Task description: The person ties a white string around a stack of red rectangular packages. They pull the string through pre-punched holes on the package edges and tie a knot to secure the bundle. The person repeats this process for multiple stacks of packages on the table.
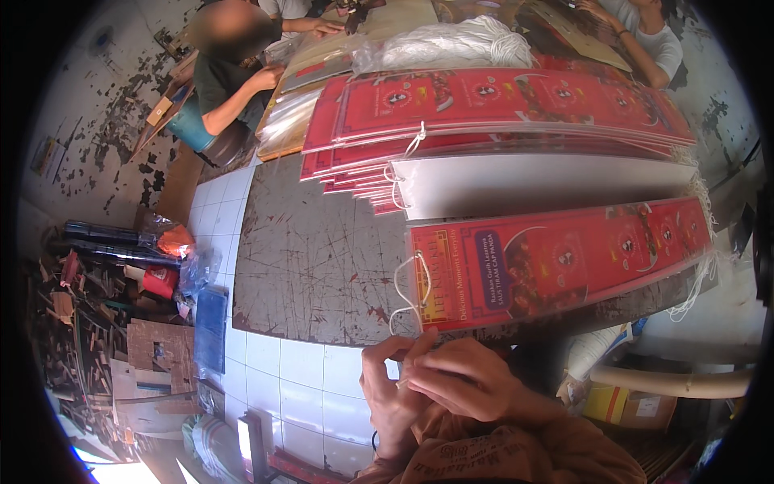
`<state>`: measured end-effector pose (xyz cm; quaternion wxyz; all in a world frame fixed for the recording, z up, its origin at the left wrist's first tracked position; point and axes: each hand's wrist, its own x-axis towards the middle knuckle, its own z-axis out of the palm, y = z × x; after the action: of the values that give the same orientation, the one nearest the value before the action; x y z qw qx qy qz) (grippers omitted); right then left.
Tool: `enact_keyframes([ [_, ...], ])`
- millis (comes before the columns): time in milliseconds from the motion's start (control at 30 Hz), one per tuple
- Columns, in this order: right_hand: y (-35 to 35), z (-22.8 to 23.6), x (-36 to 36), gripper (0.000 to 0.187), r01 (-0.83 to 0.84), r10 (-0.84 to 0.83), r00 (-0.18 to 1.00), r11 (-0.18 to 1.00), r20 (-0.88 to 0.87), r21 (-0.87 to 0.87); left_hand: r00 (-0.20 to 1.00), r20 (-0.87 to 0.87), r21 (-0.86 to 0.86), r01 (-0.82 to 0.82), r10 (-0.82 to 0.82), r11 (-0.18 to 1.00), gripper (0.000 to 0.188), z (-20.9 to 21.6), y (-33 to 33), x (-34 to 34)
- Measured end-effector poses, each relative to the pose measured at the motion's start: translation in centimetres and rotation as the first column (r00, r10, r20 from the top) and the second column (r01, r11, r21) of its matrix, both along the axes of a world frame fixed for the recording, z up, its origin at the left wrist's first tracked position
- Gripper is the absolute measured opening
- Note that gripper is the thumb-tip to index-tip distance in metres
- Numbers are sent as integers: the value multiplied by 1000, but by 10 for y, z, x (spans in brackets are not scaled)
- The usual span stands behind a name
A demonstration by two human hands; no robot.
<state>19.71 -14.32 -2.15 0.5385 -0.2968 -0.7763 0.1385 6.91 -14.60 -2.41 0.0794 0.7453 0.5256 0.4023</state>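
Both hands meet at the table's near edge, just below the closest red banner strip [556,266]. My left hand [390,389] has its fingers curled in a pinch. Against it press the closed fingers of my right hand [468,379]. A small pale bit shows between the fingertips, but I cannot make out what it is. From the strip's left end hangs a white string [397,284], looped through the corner. Behind it lies a strip with its white back up [548,184], also with a string loop at its left end.
More red strips lie in a fanned stack [516,101] farther back on the scratched grey table [298,250]. A bundle of white string [455,47] rests behind them. Two people sit at the far side. Scrap wood [89,331] fills the floor at left; a cardboard box [637,406] stands lower right.
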Motion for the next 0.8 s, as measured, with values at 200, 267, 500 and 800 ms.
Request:
enact_keyframes([
  [200, -1, -1, -1, 36, 13, -13, 1000, 1000, -14, -16, 981, 169, 24, -105, 99, 994, 14, -2, -1, 2],
  [267, -2, 0, -1, 34, 51, -53, 996, 998, -68, -29, 942, 315, 84, -153, 119, 985, 9, -11, -2, -5],
  [500, -2, -1, -5, 23, -20, 21, 1000, 999, -18, 49, 462, 850, -433, 344, 251, 833, 63, 14, -20, -4],
  [800, 9, -4, -14, 20, -128, 109, 981, 985, -161, -116, 174, 976, -208, 609, 127, 765, 35, -12, 3, -29],
])
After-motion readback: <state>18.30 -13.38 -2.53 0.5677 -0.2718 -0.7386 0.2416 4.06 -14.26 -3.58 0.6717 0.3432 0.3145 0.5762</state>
